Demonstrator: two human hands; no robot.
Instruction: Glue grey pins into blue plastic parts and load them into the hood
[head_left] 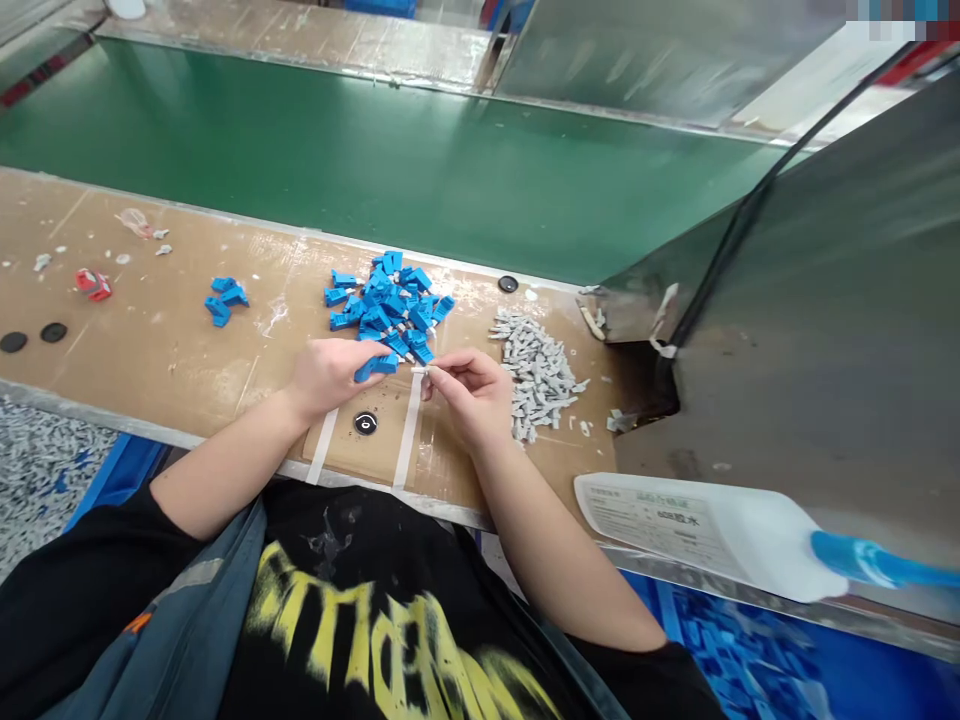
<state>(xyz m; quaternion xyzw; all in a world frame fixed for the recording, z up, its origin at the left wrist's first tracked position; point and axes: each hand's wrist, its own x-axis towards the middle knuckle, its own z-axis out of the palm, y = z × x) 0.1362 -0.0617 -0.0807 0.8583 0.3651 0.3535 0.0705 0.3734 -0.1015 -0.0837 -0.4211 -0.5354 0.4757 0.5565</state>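
Observation:
My left hand (pixel 330 375) is closed around a blue plastic piece (pixel 377 368), which points toward my other hand. Between the thumb and forefinger of my right hand (pixel 472 390) is a small light grey piece (pixel 422 370), its far end close to the blue one. Whether the two pieces touch, I cannot tell. Just beyond my hands lies a heap of blue pieces (pixel 386 300), several with pale tips. A pile of small grey pieces (pixel 536 370) spreads beside my right hand. Under my hands, a small black cap with white stuff in it (pixel 365 424) sits between two white tape strips.
A white bottle with a blue cap (pixel 675 530) lies near the front right edge. Several blue pieces (pixel 225 298) and a red item (pixel 93 285) are left. Behind runs a green belt (pixel 337 150); a metal panel (pixel 817 300) stands right. Bins of parts (pixel 757 650) sit below.

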